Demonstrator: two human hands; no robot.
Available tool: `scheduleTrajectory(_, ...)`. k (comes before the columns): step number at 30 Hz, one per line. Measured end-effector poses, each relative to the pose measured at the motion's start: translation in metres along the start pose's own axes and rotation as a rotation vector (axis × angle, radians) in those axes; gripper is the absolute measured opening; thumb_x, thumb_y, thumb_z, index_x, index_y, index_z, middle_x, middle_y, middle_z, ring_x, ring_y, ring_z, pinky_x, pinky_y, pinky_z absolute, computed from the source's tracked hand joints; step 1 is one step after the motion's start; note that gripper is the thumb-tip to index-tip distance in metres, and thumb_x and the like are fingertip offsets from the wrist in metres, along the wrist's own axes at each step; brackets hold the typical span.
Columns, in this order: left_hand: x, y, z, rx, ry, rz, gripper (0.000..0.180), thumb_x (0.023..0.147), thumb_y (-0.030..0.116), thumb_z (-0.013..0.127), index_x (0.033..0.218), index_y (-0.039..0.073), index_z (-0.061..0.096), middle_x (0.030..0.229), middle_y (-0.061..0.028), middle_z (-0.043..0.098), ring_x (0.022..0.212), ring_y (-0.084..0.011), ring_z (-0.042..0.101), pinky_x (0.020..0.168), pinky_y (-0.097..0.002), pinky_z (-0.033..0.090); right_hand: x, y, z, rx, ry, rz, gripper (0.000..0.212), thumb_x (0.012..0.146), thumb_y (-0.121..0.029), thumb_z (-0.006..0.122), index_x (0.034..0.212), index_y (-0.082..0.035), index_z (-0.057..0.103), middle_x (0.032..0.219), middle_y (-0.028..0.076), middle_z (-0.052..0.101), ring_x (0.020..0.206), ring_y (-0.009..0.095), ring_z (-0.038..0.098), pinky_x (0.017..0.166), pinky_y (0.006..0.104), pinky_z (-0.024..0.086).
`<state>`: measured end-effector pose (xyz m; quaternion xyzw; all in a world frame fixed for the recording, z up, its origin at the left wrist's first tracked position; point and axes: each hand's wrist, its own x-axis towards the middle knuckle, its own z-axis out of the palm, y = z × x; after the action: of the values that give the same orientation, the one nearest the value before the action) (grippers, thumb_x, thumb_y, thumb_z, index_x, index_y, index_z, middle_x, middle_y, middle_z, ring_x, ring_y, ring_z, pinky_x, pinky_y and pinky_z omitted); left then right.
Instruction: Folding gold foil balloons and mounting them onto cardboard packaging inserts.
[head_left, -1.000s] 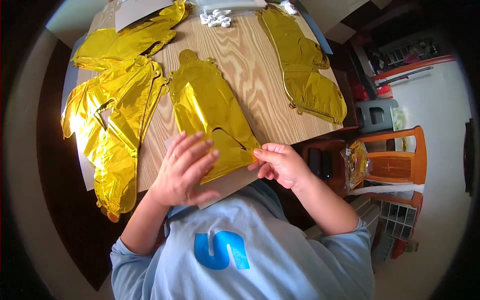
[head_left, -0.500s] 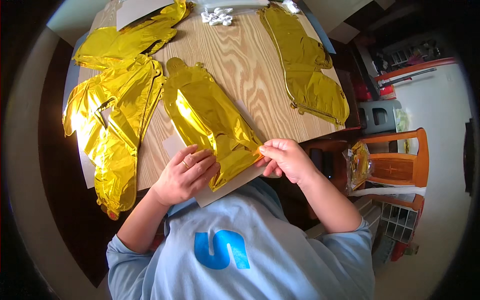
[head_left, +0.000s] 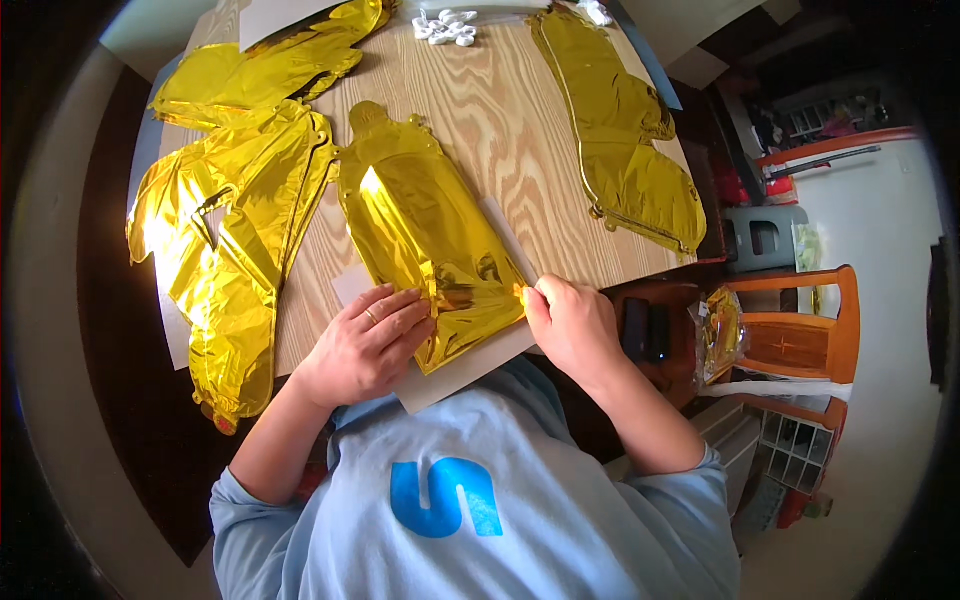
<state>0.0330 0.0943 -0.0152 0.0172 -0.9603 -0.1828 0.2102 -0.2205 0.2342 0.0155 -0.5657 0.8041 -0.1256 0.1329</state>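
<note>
A flat gold foil balloon (head_left: 425, 210), folded at its near end, lies in front of me over a pale cardboard sheet (head_left: 475, 368) at the table's near edge. My left hand (head_left: 365, 345), a ring on one finger, rests on the balloon's near left side, fingers stretched out and laid along the foil. With thumb and curled fingers, my right hand (head_left: 575, 325) pinches the near right corner; an orange bit of foil shows at the fingertips. Creases and a dark reflection cross the foil between both hands.
More flat gold foil balloons lie at the left (head_left: 235, 230), far left (head_left: 250, 75) and right (head_left: 635, 150) of the wooden table (head_left: 500, 130). Small white pieces (head_left: 447, 28) sit at the back. A wooden chair (head_left: 800, 325) holding a clear bag of gold foil (head_left: 720, 335) stands at right.
My right hand's fingers have curled in more tightly at the balloon's corner, and the hand has turned. The balloon's folded end looks smoother. My left hand stays on the foil.
</note>
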Motion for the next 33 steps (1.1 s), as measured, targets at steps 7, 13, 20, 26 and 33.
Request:
scheduleTrajectory(7,0.033,0.004,-0.013,-0.119,-0.003,-0.065,0.039,0.078,0.015,0.067,0.115,0.002,0.068,0.124,-0.0154,0.065,0.12,-0.0357,0.062,0.103,-0.0528,0.047,-0.006,-0.005,0.007,-0.176,0.146,-0.116,0.022,0.093,-0.022,0.066,0.079,-0.008,0.058,0.067,0.013,0.064,0.06,0.034,0.066,0.057,0.0453,0.053)
scheduleTrajectory(13,0.075,-0.008,0.028,-0.053,-0.159,0.063,0.057,0.087,0.03,0.071,0.136,0.003,0.059,0.149,-0.0169,0.051,0.138,-0.0362,0.048,0.117,-0.0524,0.035,-0.011,0.001,0.016,-0.215,0.279,-0.176,0.02,0.092,-0.022,0.068,0.088,-0.008,0.054,0.078,0.012,0.06,0.068,0.032,0.064,0.065,0.0443,0.05)
scheduleTrajectory(20,0.083,-0.038,0.027,-0.064,-0.165,-0.04,0.061,0.09,0.028,0.069,0.143,0.004,0.053,0.154,-0.0146,0.047,0.146,-0.0352,0.04,0.12,-0.0537,0.028,-0.014,0.007,0.024,-0.113,0.351,-0.246,0.03,0.089,-0.013,0.07,0.118,-0.01,0.064,0.102,0.01,0.059,0.088,0.03,0.062,0.078,0.0429,0.049)
scheduleTrajectory(26,0.09,-0.041,0.025,-0.02,-0.195,-0.037,0.058,0.091,0.026,0.067,0.144,0.006,0.054,0.153,-0.0135,0.049,0.146,-0.0353,0.039,0.121,-0.0534,0.027,-0.007,0.015,0.029,-0.106,0.396,-0.389,0.036,0.086,-0.01,0.069,0.121,-0.008,0.065,0.11,0.011,0.057,0.094,0.032,0.058,0.083,0.0465,0.044)
scheduleTrajectory(33,0.093,-0.032,0.004,0.064,0.101,-0.108,0.042,0.087,0.016,0.072,0.128,0.006,0.064,0.142,-0.0146,0.058,0.128,-0.0353,0.058,0.106,-0.0481,0.047,-0.009,0.015,0.026,-0.059,0.433,-0.329,0.029,0.084,-0.014,0.075,0.11,-0.006,0.067,0.102,0.009,0.058,0.089,0.031,0.058,0.081,0.0457,0.043)
